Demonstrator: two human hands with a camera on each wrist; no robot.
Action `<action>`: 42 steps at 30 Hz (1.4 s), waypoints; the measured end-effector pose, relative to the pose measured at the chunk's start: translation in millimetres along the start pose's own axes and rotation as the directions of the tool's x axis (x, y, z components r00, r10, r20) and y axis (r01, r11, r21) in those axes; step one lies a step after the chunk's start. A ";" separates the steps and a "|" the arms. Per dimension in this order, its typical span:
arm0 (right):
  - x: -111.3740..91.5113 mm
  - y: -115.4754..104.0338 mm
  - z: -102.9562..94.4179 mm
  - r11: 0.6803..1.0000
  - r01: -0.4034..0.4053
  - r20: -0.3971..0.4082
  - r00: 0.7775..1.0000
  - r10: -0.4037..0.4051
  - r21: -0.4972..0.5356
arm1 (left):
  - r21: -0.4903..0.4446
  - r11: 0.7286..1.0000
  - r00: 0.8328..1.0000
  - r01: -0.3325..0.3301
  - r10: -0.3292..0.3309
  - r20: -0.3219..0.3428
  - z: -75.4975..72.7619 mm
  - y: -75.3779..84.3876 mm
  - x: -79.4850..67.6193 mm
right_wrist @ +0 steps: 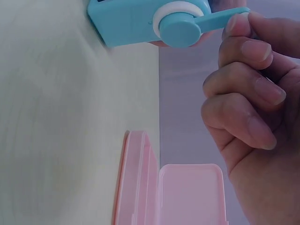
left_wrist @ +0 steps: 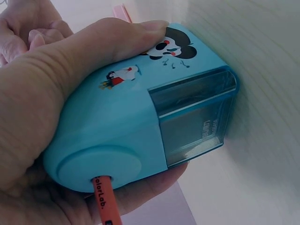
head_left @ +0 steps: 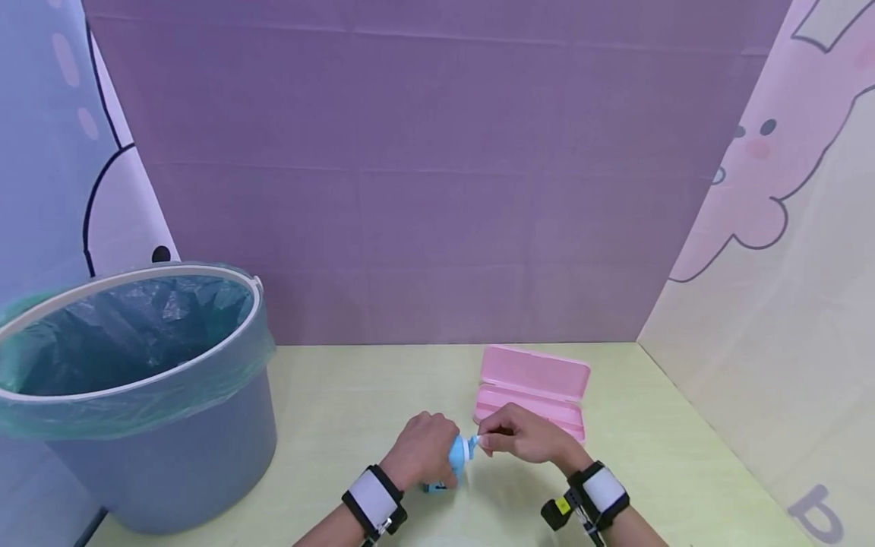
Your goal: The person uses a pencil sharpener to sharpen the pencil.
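I'm likely sharpening a red pencil (left_wrist: 107, 201), left hand (head_left: 421, 451) gripping the blue sharpener (left_wrist: 112, 117), right hand (head_left: 525, 436) pinching its crank (right_wrist: 215, 20), which needs turning.

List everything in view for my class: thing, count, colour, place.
Table: 1, pale yellow-green, bottom
Sharpener: 1, light blue, low centre of head view
Crank: 1, light blue, on sharpener's end
Pencil: 1, red, one end in the sharpener
Open case: 1, pink, on the table
Bin: 1, grey-blue, left
Bin liner: 1, green, inside and over the rim
Backdrop: 1, purple, behind the table
Printed panels: 2, blue at left, pale at right
Wrist straps: 2, black and white, one per wrist
Left hand: 1, bare, gripping the sharpener
Right hand: 1, bare, pinching the crank
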State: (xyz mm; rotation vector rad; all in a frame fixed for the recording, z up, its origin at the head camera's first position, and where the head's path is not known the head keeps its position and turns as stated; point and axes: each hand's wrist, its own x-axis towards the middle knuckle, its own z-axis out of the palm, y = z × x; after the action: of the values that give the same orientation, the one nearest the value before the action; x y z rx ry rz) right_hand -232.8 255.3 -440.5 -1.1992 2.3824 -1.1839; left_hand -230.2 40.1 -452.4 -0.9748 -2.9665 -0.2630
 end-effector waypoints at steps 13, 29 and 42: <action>3.7 -14.3 -0.5 0.999 -0.031 -0.038 0.999 0.031 0.014 | 0.009 1.000 1.000 -0.003 0.003 0.007 -0.6 2.5 -1.5; 11.7 8.1 -2.9 0.996 -0.064 -0.100 0.993 0.058 -0.058 | 0.023 1.000 1.000 -0.007 0.007 0.003 -4.8 -0.3 -1.2; 15.3 15.1 -1.1 0.994 -0.068 -0.124 0.991 0.057 -0.087 | 0.016 1.000 1.000 -0.016 0.016 -0.008 -2.9 1.0 -3.0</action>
State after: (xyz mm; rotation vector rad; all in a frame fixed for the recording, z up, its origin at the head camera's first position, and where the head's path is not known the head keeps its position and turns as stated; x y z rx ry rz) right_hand -251.8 249.6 -448.7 -1.0987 2.5687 -1.1713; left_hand -227.4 38.7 -449.5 -0.9924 -2.9474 -0.2419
